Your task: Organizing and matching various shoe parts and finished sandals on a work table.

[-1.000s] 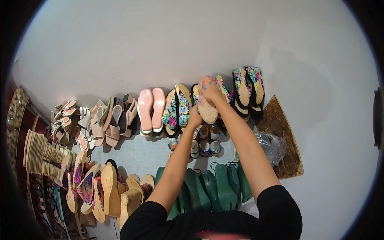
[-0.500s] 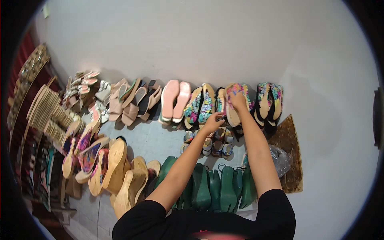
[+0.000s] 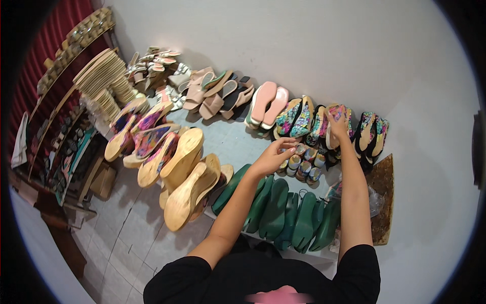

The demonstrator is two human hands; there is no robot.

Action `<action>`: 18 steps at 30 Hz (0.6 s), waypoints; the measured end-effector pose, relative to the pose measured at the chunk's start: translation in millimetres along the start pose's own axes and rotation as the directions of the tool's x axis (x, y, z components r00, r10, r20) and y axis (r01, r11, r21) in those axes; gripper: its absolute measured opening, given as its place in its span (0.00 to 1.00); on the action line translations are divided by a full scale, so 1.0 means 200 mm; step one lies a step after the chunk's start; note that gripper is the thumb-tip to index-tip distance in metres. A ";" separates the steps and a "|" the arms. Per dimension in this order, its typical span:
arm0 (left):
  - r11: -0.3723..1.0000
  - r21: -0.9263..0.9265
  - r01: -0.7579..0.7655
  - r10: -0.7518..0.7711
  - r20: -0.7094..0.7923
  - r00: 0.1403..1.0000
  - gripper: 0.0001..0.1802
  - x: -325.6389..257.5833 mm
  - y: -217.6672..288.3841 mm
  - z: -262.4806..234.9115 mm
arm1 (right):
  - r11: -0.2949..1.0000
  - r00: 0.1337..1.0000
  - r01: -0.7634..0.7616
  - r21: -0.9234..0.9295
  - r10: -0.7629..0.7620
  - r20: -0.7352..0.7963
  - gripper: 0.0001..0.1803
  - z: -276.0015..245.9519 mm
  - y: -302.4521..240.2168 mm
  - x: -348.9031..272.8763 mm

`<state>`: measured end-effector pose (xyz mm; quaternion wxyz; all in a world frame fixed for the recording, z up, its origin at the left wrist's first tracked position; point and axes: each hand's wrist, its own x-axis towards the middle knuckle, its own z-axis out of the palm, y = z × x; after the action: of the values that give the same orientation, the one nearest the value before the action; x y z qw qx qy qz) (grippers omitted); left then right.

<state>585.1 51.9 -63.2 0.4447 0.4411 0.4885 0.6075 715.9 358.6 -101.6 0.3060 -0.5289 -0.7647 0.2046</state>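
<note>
My right hand (image 3: pixel 338 125) reaches to a floral wedge sandal (image 3: pixel 346 112) in the back row, its fingers closed around the side of it. Over the pale table, just left of several small patterned heel pieces (image 3: pixel 302 169), hovers my left hand (image 3: pixel 273 158). Its fingers are loosely stretched and hold nothing. Left of the gripped sandal stand more floral sandals (image 3: pixel 296 117), and to its right a floral pair with black soles (image 3: pixel 372 133). My right fingers partly cover the gripped sandal.
Green shoe lasts (image 3: pixel 275 209) line the front of the table. Pink-soled sandals (image 3: pixel 264 104) and beige slides (image 3: pixel 211 105) stand along the wall. Wooden wedge soles (image 3: pixel 185 202) are at the left edge, near a shelf with stacked soles (image 3: pixel 98 71). A brown board (image 3: pixel 383 202) and clear plastic lie right.
The view has swung left, so the table's things appear farther right and more floor shows. My left hand has shifted left relative to the heel pieces. My right hand stays at the floral sandal.
</note>
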 end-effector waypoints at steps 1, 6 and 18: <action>1.000 -0.002 0.001 -0.001 -0.015 1.000 0.21 -0.08 0.05 0.01 | 1.000 1.000 -0.009 0.001 0.009 -0.003 0.45 -0.01 -0.01 -0.02; 0.985 -0.090 -0.145 0.156 0.136 0.978 0.22 -0.46 0.14 0.02 | 0.986 0.987 0.136 -0.100 -0.144 -0.077 0.44 -0.02 -0.02 -0.17; 0.950 0.067 -0.306 0.302 -0.451 0.840 0.20 -1.38 0.55 -0.41 | 0.886 0.890 0.451 -0.110 -0.455 -0.019 0.30 0.34 -0.48 -0.61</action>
<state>553.4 -245.6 6.1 0.2173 0.3562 0.5007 0.7584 635.1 211.7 -119.9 0.3345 -0.3552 -0.8695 0.0765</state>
